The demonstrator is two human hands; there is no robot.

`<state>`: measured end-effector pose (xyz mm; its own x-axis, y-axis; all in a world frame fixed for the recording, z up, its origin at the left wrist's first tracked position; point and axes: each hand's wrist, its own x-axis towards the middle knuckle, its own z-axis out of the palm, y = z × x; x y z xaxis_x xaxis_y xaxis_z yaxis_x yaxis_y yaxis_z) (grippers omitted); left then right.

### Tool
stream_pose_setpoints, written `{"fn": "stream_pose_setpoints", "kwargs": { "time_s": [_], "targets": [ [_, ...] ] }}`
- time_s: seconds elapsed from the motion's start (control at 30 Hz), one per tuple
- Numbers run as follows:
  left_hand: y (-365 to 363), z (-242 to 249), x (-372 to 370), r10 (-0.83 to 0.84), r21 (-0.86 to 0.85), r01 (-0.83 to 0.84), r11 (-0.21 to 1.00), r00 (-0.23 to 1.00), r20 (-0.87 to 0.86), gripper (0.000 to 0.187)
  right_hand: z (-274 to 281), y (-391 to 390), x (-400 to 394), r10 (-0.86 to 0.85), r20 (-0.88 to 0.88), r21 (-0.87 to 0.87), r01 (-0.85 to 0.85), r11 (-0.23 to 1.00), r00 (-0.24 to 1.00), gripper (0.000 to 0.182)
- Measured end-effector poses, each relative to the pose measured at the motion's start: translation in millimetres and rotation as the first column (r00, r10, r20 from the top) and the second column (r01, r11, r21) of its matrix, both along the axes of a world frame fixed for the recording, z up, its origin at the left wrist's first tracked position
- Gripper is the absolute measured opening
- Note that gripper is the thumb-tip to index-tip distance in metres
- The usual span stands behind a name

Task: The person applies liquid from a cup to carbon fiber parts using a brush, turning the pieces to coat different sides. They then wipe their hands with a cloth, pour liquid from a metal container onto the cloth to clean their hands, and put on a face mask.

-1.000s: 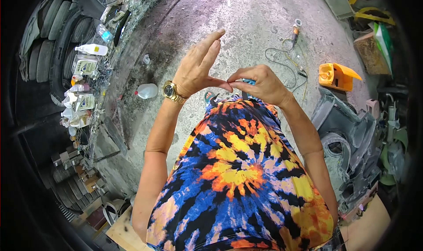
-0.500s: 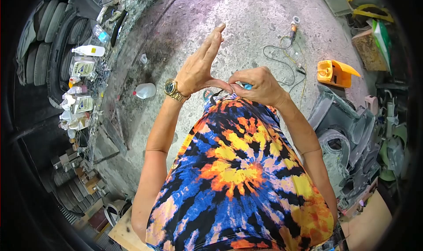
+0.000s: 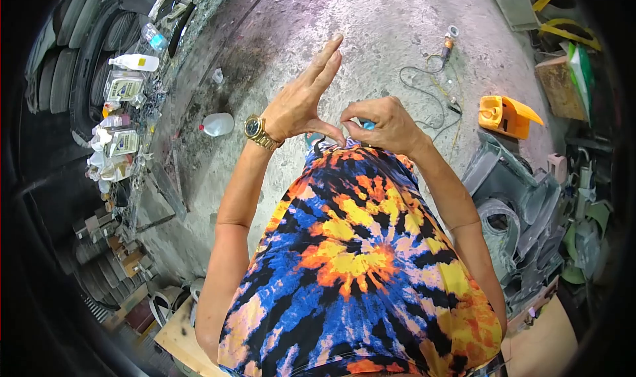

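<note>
My left hand (image 3: pixel 306 99) is open, its long fingers stretched out away from me and its thumb pointing toward my waist. A gold wristwatch (image 3: pixel 258 131) is on that wrist. My right hand (image 3: pixel 386 124) is curled beside it, thumb and forefinger brought together near the left thumb. Whatever lies between those fingertips, if anything, is too small to make out. A blue patch shows through the curl of the fingers. Both hands are above the hem of my tie-dye shirt (image 3: pixel 361 244). A short dark cord (image 3: pixel 319 146) shows at the hem by my left thumb.
On the concrete floor (image 3: pixel 298 19) are a translucent jug (image 3: pixel 218 124), a corded power tool (image 3: pixel 446 49) and a yellow-orange container (image 3: pixel 507 116). Grey plastic parts (image 3: pixel 510 198) are piled on the right. Bottles (image 3: pixel 136 62) and stacked dark parts (image 3: pixel 83 19) line the left.
My right hand has shifted slightly left, and its thumb and forefinger have moved a little apart from my left thumb. The left hand keeps its stretched pose. The view has shifted slightly.
</note>
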<state>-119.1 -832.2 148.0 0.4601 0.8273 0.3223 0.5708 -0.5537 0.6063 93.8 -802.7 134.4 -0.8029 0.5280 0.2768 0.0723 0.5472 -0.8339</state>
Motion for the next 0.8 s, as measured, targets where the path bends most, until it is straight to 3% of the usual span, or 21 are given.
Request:
{"fn": "stream_pose_setpoints", "kwargs": {
  "time_s": [0.17,0.3,0.4,0.47,0.57,0.6,0.7,0.8],
  "targets": [
    [-10,1,6,0.018,-0.039,-0.018,0.999,1.0,0.013,0.143,-16,10,-6,-0.027,-0.027,-0.16,0.022,0.987,0.999,0.013],
    [-34,0,3,0.163,-0.049,-0.164,0.985,0.986,-0.018,0.142,-35,21,-18,-0.018,0.067,-0.292,0.037,0.956,0.998,0.016],
    [-54,-7,-3,0.331,-0.064,-0.33,0.942,0.944,0.013,0.138,-69,29,-30,-0.058,0.194,-0.187,0.095,0.978,0.979,0.019],
    [-71,-9,-1,0.43,-0.118,-0.424,0.898,0.903,0.027,0.13,-96,33,-36,-0.009,0.263,-0.212,0.066,0.975,0.965,0.021],
    [-95,-22,7,0.583,-0.185,-0.571,0.8,0.812,0.018,0.096,-137,28,-41,0.03,0.178,-0.223,0.01,0.975,0.984,0.019],
    [-102,-29,9,0.605,-0.183,-0.59,0.786,0.796,0.031,0.096,-134,28,-42,0.055,0.187,-0.213,-0.014,0.977,0.981,0.019],
    [-125,-43,22,0.658,-0.178,-0.646,0.742,0.753,0.011,0.074,-124,18,-45,0.168,0.262,-0.247,-0.102,0.964,0.95,0.021],
    [-148,-64,31,0.702,-0.227,-0.676,0.701,0.71,0.053,0.07,-132,8,-52,0.149,0.368,-0.32,-0.025,0.947,0.918,0.023]
  ]
}}
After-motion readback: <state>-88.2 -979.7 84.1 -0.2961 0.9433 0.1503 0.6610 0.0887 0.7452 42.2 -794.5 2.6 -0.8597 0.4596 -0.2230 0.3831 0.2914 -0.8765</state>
